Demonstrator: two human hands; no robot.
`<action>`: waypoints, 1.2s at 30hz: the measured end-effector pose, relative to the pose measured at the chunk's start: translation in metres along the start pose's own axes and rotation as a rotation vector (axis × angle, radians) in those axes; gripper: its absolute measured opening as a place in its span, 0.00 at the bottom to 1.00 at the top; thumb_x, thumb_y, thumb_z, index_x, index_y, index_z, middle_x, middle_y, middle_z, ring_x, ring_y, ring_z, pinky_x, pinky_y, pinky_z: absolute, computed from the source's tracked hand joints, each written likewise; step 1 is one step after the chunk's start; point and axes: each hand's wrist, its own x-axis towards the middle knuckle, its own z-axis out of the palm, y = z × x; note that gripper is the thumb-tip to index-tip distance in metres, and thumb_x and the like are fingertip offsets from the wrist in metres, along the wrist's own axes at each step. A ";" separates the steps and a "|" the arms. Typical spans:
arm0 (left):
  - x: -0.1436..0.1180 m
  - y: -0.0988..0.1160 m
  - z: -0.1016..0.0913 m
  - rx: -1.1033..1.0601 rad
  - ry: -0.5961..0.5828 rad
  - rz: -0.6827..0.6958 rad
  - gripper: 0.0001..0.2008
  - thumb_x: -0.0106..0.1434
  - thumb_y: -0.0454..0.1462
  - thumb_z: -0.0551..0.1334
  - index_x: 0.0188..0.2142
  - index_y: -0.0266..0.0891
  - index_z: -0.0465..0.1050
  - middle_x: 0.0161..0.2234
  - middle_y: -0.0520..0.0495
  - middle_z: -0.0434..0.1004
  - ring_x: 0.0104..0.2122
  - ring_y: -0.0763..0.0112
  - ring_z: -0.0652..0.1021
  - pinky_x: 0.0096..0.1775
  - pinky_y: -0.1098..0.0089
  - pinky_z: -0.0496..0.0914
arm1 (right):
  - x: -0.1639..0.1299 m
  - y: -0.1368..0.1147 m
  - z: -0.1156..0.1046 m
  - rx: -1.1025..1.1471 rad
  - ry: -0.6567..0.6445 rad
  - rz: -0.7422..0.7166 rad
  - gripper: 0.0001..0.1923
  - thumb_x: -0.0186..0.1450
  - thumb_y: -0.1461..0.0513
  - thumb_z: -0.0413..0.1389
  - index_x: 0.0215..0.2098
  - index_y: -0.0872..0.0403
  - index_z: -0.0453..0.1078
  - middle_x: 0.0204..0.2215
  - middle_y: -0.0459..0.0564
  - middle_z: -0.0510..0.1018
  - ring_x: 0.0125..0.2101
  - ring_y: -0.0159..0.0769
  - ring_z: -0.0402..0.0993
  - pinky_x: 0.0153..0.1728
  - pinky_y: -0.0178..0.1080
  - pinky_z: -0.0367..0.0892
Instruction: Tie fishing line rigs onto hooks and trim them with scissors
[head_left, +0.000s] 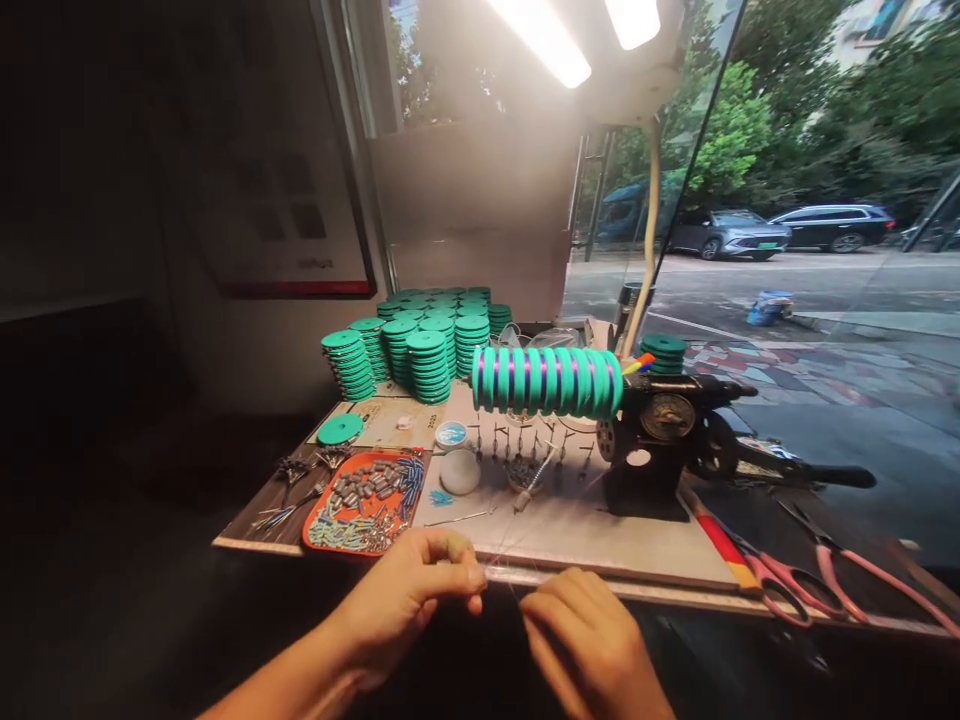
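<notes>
Just off the table's front edge, my left hand (431, 580) pinches a thin, almost see-through fishing line (501, 558) between thumb and forefinger. My right hand (581, 635) is at the other end of the line, its fingers curled and pressed together; the fingertips are partly hidden. Beyond both hands a small tool with a pale twisted shaft (535, 480) leans upward. Behind it, a row of green foam spools (547, 381) wound with purple line sits on the shaft of a black hand-cranked winder (649, 450).
An orange tray (309, 530) of sinkers and small tubes stands left, beside a white round lid (460, 471). Stacked green spools (426, 365) fill the back left. Red-handled scissors (784, 590) and pliers (829, 570) lie right. A lamp (544, 40) hangs above.
</notes>
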 end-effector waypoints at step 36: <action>0.025 -0.070 0.057 -1.160 -0.222 -0.166 0.11 0.46 0.33 0.71 0.28 0.27 0.75 0.29 0.44 0.79 0.31 0.73 0.76 0.32 0.75 0.66 | 0.011 -0.033 0.010 1.048 0.576 0.956 0.12 0.56 0.54 0.58 0.31 0.51 0.62 0.25 0.44 0.76 0.27 0.30 0.73 0.19 0.26 0.62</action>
